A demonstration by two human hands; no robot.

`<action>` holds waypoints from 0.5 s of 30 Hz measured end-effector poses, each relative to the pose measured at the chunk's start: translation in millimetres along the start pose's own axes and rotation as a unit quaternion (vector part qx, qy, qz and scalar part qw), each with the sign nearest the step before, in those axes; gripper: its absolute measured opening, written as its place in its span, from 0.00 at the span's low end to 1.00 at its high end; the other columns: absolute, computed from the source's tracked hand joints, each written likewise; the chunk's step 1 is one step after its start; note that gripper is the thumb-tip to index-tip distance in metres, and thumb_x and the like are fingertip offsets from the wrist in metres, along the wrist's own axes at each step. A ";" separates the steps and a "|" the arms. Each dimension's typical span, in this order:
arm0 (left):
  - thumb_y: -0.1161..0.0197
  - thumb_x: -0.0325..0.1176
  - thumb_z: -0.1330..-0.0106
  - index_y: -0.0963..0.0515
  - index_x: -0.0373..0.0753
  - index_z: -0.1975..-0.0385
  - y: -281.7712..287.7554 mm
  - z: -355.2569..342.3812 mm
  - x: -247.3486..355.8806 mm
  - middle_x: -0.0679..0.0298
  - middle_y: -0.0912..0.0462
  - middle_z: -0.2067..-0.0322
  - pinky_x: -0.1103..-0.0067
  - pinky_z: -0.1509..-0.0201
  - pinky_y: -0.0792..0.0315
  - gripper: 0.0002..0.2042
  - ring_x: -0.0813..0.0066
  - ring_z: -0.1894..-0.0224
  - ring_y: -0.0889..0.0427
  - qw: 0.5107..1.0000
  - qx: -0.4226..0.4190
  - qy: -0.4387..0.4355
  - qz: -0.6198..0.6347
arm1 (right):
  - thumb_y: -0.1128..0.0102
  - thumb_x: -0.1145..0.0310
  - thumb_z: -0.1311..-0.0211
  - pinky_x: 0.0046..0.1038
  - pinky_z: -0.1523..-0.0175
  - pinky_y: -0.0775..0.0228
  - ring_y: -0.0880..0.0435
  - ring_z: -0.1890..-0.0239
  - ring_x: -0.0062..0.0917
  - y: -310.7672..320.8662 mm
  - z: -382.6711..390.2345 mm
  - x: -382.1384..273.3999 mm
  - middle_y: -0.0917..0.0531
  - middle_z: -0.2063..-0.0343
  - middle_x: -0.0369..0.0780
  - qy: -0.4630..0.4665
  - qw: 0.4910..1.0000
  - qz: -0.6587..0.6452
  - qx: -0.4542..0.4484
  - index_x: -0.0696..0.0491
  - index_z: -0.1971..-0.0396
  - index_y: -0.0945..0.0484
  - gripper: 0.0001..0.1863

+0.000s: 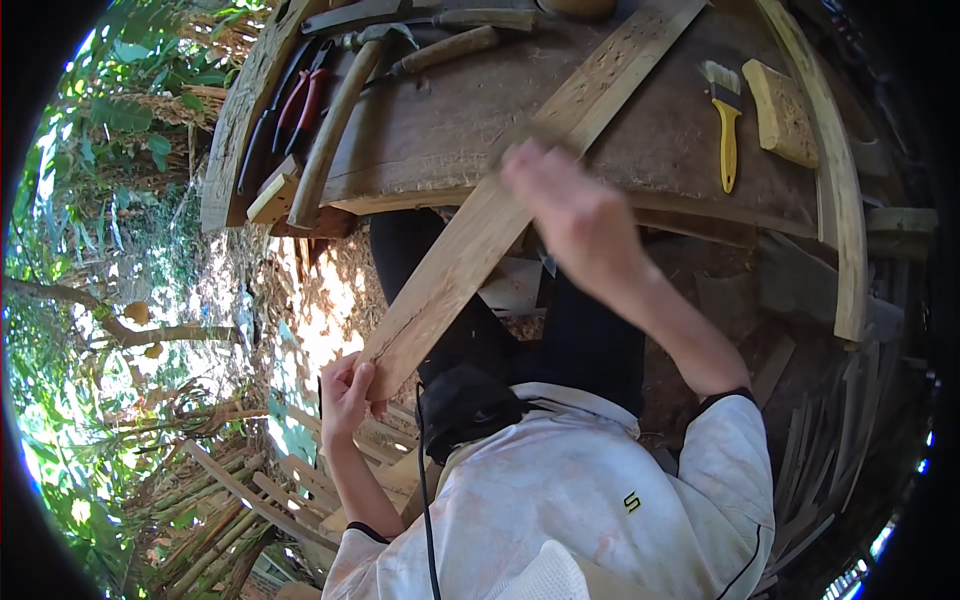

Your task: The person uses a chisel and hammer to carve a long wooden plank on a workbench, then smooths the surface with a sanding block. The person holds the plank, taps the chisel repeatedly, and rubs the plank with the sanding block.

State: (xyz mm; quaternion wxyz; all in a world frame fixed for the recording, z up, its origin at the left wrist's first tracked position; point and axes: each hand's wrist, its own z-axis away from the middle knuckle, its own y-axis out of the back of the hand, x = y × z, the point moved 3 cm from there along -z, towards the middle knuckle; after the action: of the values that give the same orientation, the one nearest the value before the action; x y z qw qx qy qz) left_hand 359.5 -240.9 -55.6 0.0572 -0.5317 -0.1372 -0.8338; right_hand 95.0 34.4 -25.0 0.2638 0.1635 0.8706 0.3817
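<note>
A long wooden plank slants from my lap up across the workbench, its far end near the bench's back. My left hand grips the near lower end, thumb on top and fingers at the edge. Over the plank's middle, close to the bench's front edge, my right hand is closed, smeared by motion. Under its fingertips is a blurred brownish thing against the wood; its kind cannot be made out. Small dark pits and a crack mark the plank's face.
At the bench's left lie a hammer, red-handled pliers and another wooden-handled tool. A yellow-handled paintbrush and a wood block lie at right. Wooden rails edge the bench. Wood strips stand at lower right.
</note>
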 end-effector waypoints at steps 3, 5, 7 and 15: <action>0.39 0.43 0.23 0.20 0.29 0.66 24.1 10.9 -9.0 0.66 0.22 0.84 0.82 0.86 0.35 0.19 0.80 0.87 0.25 0.999 0.028 0.015 -0.030 | 0.41 0.75 0.33 0.37 0.37 0.19 0.13 0.44 0.37 3.6 -1.3 -15.9 0.13 0.48 0.46 0.054 0.996 -0.056 -0.035 0.57 0.50 0.15 0.14; 0.39 0.42 0.23 0.20 0.30 0.67 35.3 22.8 -14.4 0.66 0.23 0.85 0.82 0.86 0.35 0.18 0.80 0.88 0.26 0.998 0.054 0.021 -0.020 | 0.41 0.77 0.34 0.36 0.38 0.19 0.14 0.43 0.37 7.3 -19.5 25.3 0.13 0.48 0.47 0.009 0.998 -0.041 -0.050 0.57 0.50 0.15 0.14; 0.40 0.40 0.23 0.21 0.31 0.69 50.2 24.7 -16.8 0.67 0.25 0.86 0.81 0.87 0.38 0.17 0.81 0.89 0.28 0.997 0.059 0.032 -0.027 | 0.43 0.78 0.34 0.34 0.41 0.18 0.14 0.44 0.35 2.2 -21.8 54.7 0.13 0.50 0.45 -0.019 1.000 0.022 0.007 0.56 0.52 0.15 0.14; 0.35 0.42 0.27 0.24 0.38 0.72 133.2 69.1 -58.7 0.75 0.34 0.87 0.83 0.87 0.46 0.15 0.87 0.88 0.36 0.977 0.201 0.069 0.000 | 0.45 0.75 0.33 0.31 0.52 0.13 0.11 0.51 0.33 -4.0 -32.5 60.0 0.12 0.54 0.46 0.017 0.999 0.044 -0.009 0.58 0.53 0.18 0.12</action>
State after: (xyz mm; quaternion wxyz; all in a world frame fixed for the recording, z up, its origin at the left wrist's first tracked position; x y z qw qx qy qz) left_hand 476.9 -351.2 -58.8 0.1725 -0.4509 -0.2973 -0.8237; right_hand 27.3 42.2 -29.6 0.2335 0.1931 0.8632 0.4039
